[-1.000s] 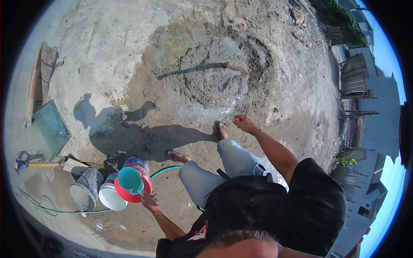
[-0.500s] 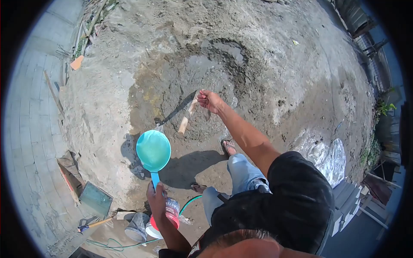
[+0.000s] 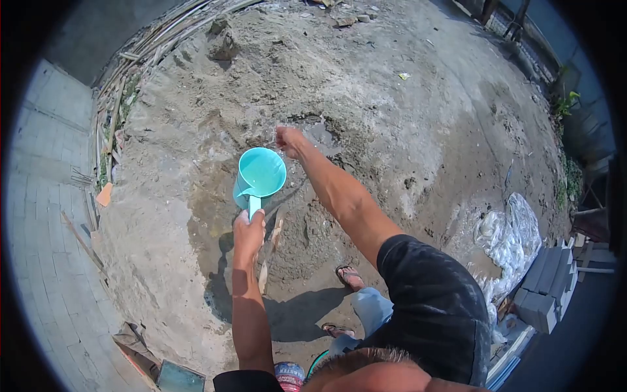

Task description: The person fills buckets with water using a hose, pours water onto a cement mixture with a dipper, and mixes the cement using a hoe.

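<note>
In my left hand [image 3: 249, 236] is the handle of a turquoise plastic water dipper [image 3: 262, 171], with the fingers wrapped round it. The dipper appears to hold water and is raised over the wet mix. My right hand [image 3: 289, 142] hangs just beyond the dipper's right rim, apart from it, its fingers blurred but seemingly loose and holding nothing visible. Under both hands spreads a patch of wet grey mortar or mud [image 3: 307, 242], with a water puddle [image 3: 321, 134] at its far side. A wooden handle [image 3: 277, 228] slants up from the mix, partly hidden behind my left hand.
Crumpled clear plastic sheeting [image 3: 509, 228] and stacked grey blocks [image 3: 545, 284] lie to the right. A labelled bucket [image 3: 289, 374] stands by my feet. Along the left runs a block wall [image 3: 52, 248], with wood strips [image 3: 117, 117] at its far end and a glass-like pane [image 3: 179, 377] nearer.
My left hand has carried the dipper forward and up, over the mix. My right hand has moved forward and left, away from the wooden handle. The view has tilted farther ahead.
</note>
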Demonstrator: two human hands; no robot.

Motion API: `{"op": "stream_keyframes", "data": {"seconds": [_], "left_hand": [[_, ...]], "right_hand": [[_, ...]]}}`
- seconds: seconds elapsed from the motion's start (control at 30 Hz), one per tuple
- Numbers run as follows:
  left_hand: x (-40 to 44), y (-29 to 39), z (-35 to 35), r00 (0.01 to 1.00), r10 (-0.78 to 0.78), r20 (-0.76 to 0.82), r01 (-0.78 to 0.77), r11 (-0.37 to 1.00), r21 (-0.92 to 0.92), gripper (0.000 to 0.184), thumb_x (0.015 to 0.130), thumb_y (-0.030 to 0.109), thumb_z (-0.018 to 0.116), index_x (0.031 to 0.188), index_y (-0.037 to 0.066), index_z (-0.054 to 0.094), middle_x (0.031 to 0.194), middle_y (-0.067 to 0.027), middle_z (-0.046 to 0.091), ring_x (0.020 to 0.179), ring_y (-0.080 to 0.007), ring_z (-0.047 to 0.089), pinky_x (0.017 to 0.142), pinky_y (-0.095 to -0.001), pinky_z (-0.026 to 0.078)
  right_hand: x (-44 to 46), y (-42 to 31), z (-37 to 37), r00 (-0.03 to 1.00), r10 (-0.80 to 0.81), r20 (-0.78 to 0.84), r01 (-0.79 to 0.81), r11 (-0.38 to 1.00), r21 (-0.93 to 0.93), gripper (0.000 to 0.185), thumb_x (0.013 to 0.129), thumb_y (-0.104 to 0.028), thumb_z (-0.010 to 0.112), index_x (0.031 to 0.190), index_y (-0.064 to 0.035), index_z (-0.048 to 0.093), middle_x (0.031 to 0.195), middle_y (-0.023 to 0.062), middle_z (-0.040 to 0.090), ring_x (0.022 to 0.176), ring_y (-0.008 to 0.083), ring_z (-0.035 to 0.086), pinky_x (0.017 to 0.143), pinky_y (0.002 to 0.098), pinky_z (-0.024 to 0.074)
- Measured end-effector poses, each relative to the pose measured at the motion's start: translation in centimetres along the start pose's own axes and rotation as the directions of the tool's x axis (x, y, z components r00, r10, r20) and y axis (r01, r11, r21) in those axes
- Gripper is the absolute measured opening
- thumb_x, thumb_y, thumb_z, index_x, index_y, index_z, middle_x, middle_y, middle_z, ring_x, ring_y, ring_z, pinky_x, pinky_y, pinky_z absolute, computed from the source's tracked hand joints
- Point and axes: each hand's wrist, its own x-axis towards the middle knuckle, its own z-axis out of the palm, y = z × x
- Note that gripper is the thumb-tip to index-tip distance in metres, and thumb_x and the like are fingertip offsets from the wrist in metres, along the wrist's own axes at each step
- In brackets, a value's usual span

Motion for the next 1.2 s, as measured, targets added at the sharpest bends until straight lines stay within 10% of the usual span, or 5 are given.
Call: {"op": "stream_keyframes", "data": {"seconds": [0.7, 0.77, 0.83, 0.93, 1.2], "left_hand": [[6.3, 10.1, 1.4, 0.705, 0.707, -0.059, -0.218, 0.296, 0.93, 0.037, 0.083, 0.011, 0.059, 0.111, -0.005, 0.043, 0.097, -0.0199, 0.058, 0.079, -0.0336, 0.067, 0.062, -0.0378, 0.057], [6.0, 11.8, -1.1, 0.693, 0.702, -0.162, -0.216, 0.417, 0.883, 0.039, 0.083, 0.012, 0.059, 0.114, -0.006, 0.041, 0.098, -0.0221, 0.057, 0.082, -0.0359, 0.066, 0.066, -0.0423, 0.056], [5.6, 11.2, -4.7, 0.663, 0.683, -0.307, -0.234, 0.578, 0.782, 0.043, 0.084, 0.015, 0.059, 0.117, -0.006, 0.04, 0.094, -0.0226, 0.058, 0.087, -0.0382, 0.065, 0.069, -0.0475, 0.053], [3.3, 6.0, -11.9, 0.624, 0.494, -0.606, -0.354, 0.87, 0.344, 0.029, 0.086, 0.019, 0.058, 0.103, -0.003, 0.049, 0.082, -0.0156, 0.059, 0.077, -0.031, 0.061, 0.067, -0.0429, 0.048], [-21.2, -29.8, -19.7, 0.51, -0.352, -0.785, -0.544, 0.575, -0.611, 0.024, 0.091, 0.029, 0.059, 0.096, 0.007, 0.051, 0.079, -0.0017, 0.055, 0.059, -0.0093, 0.051, 0.051, -0.0263, 0.042]], "right_hand": [[1.8, -4.8, 1.7, 0.978, 0.203, 0.036, -0.206, 0.944, 0.257, 0.02, 0.091, -0.017, 0.045, 0.074, -0.0109, 0.053, 0.068, 0.0037, 0.054, 0.052, 0.0161, 0.047, 0.043, 0.0281, 0.0367], [5.8, -6.1, -1.0, 0.876, -0.073, 0.477, -0.056, 0.967, 0.25, 0.016, 0.091, -0.02, 0.045, 0.083, -0.0115, 0.056, 0.088, 0.005, 0.055, 0.067, 0.0182, 0.05, 0.059, 0.026, 0.04], [-2.2, -10.8, 1.8, 0.992, -0.12, -0.037, 0.098, 0.924, -0.37, 0.026, 0.089, -0.033, 0.051, 0.093, -0.0084, 0.06, 0.092, 0.0054, 0.059, 0.078, 0.0195, 0.052, 0.075, 0.0319, 0.0385], [-0.7, -8.1, -3.3, 0.846, -0.465, 0.263, 0.524, 0.628, -0.576, 0.054, 0.089, -0.041, 0.054, 0.117, 0.0048, 0.055, 0.111, 0.0129, 0.061, 0.1, 0.0211, 0.055, 0.092, 0.0311, 0.0381], [-9.5, 3.1, -19.9, 0.946, 0.191, -0.263, -0.324, 0.611, -0.722, 0.052, 0.09, -0.038, 0.053, 0.132, -0.0086, 0.047, 0.125, 0.0065, 0.055, 0.114, 0.0225, 0.052, 0.091, 0.0391, 0.038]]}}
